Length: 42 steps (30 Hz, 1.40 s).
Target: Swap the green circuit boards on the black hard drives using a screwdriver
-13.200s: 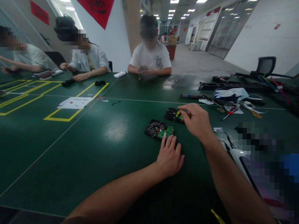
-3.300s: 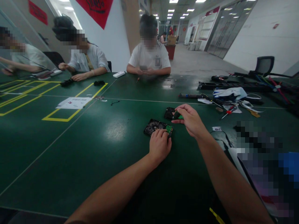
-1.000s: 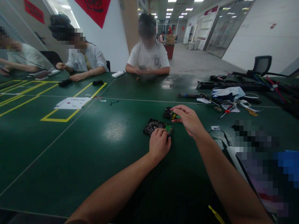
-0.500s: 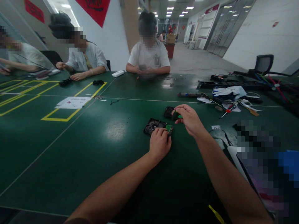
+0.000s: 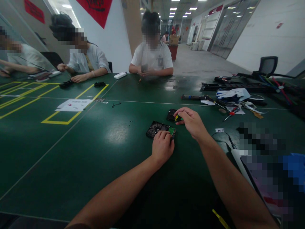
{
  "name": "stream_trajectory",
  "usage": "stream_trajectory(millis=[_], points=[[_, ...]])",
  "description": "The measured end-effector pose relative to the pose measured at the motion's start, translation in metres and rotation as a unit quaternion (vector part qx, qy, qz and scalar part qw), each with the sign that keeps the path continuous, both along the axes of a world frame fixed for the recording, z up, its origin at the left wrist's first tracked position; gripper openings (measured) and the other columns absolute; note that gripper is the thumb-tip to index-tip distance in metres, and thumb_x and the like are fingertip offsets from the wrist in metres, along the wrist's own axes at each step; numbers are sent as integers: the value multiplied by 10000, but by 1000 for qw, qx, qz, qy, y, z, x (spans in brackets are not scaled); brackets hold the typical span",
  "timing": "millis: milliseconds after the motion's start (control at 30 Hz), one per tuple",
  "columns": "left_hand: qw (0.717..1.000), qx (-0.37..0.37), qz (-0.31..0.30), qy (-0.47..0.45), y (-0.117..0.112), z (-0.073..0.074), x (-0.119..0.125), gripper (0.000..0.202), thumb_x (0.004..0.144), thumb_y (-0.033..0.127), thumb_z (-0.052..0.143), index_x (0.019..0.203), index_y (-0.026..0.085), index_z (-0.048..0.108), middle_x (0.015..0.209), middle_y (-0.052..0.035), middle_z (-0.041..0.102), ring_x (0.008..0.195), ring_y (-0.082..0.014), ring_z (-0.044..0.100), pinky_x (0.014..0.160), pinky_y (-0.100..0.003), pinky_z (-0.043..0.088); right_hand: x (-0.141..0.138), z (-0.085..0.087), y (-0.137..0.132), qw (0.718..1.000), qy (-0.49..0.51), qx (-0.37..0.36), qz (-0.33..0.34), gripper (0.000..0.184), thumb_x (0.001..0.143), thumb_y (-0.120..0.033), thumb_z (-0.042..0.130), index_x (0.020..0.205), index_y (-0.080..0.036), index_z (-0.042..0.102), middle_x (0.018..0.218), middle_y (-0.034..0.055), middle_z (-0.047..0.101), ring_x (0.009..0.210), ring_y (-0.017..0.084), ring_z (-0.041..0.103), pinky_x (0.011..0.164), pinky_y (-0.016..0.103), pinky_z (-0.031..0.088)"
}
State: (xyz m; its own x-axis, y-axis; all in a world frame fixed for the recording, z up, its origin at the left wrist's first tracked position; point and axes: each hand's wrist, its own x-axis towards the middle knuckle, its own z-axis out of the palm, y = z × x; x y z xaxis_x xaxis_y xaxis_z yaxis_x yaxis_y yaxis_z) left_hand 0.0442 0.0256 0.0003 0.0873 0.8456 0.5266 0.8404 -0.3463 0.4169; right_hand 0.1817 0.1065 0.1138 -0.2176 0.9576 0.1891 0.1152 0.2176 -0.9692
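A hard drive, its underside up with a green circuit board at one end, lies on the green table. My left hand is closed over its near right end, with the fingers resting on the board. Just above the drive's far right corner, my right hand pinches a small tool with a black and yellow handle, which looks like a screwdriver. Its tip is too small to make out. Behind that hand sits a second hard drive, partly covered by the fingers.
To the right lie a red screwdriver, white gloves, a dark rod-shaped tool and cables. A paper sheet lies on the left beside yellow tape. Several people sit across the table, one directly opposite.
The tool in my right hand has turned slightly, and its yellow part now shows. My right fingers have shifted a little left; my left hand stays on the hard drive.
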Motion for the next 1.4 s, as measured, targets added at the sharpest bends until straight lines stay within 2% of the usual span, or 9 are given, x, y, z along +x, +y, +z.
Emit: stream_trajectory(millis=[300,533,800,1000,1200,1400], points=[[1000,0,-1,-1,-2,3,0,146,886,196,656,1030,219,657,1144,-82,677,1127,-283,592,1022,-482,504,0,0,2,999,40,-17,-19,165,862,-377,636,894,-238,718,983,52,661,895,198,616,611,282,614],[1000,1,0,-4,-1,3,0,151,888,194,658,1037,218,655,1149,-83,674,1125,-279,596,1011,-476,509,0,-1,2,998,56,-11,-31,201,846,-396,712,940,-230,648,945,37,667,889,189,640,647,300,621],[1000,4,-5,-5,-2,5,0,146,885,193,656,1029,219,655,1151,-84,675,1122,-288,597,1009,-482,513,-2,-1,-1,996,89,-26,11,182,854,-397,720,906,-240,645,934,24,666,910,186,649,743,348,640],[1000,3,-1,-6,-2,5,1,155,879,187,666,1028,226,651,1147,-85,675,1121,-286,596,1001,-481,515,-3,-3,0,993,114,-26,13,183,836,-406,741,893,-246,672,924,11,643,909,177,648,806,362,646],[1000,1,1,-1,-2,4,0,151,885,195,657,1033,223,649,1152,-85,675,1120,-290,593,998,-485,514,-5,-4,-1,994,98,-23,37,208,846,-424,747,889,-231,683,923,22,665,907,181,656,794,354,641],[1000,0,0,-2,-2,4,0,141,884,195,659,1021,226,652,1145,-86,673,1119,-291,591,993,-489,519,-2,-2,-1,996,86,-29,20,266,815,-429,788,921,-231,646,926,32,712,934,195,688,802,352,628]])
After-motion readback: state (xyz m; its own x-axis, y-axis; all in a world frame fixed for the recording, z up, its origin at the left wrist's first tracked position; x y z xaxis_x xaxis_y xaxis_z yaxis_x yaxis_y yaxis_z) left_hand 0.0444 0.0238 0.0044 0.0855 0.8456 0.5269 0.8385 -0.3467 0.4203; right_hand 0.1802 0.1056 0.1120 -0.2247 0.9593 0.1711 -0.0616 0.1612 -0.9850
